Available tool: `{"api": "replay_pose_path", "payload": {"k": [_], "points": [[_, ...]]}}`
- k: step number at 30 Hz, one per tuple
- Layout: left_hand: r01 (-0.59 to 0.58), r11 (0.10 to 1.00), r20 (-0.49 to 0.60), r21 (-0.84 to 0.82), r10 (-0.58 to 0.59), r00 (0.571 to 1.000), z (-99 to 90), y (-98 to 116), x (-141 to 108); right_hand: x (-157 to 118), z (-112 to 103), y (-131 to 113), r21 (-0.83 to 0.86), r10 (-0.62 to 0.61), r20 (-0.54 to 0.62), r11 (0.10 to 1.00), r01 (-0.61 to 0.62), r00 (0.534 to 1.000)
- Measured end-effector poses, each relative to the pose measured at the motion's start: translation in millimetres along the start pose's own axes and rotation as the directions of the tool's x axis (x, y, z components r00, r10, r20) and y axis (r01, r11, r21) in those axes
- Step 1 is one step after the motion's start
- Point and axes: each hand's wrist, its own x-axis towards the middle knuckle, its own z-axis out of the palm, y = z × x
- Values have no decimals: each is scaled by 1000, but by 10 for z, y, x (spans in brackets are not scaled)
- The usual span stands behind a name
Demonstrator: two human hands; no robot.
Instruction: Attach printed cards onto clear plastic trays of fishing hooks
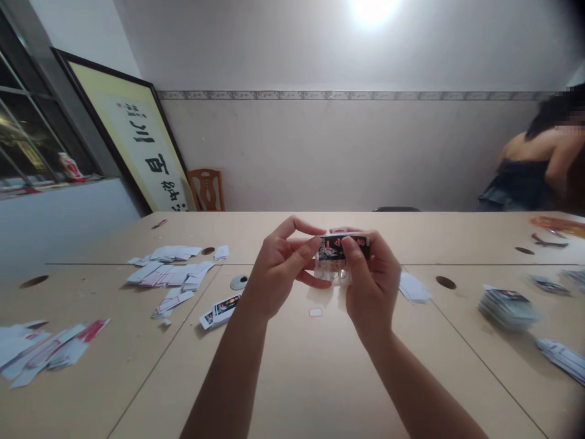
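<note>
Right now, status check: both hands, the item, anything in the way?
Left hand, right hand both holding black printed card. Clear plastic shows beneath it. Thumbs partly cover card; red-bordered label on table below.

Left hand [281, 265], right hand [375, 283] and packet [333, 249] fill the air mid-scene. Below, the near counter [306, 378] offers a broad low path past one flat label [315, 313]. Cards [225, 310] and slips [164, 274] obstruct the left; papers [415, 288] and a raised stack [508, 310] obstruct the right. The far middle runs open.
</note>
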Motion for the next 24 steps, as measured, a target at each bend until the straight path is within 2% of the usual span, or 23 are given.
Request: {"api": "replay_pose_path", "payload": {"k": [8,24], "points": [[-21,996,-41,81,24,999,6,-32,9,-6,8,-16,5,5,9,1000,-5,1000],[-25,998,-34,-50,24,999,-2,-40,28,-10,19,-17,-42,-37,-11,998,36,999]]}}
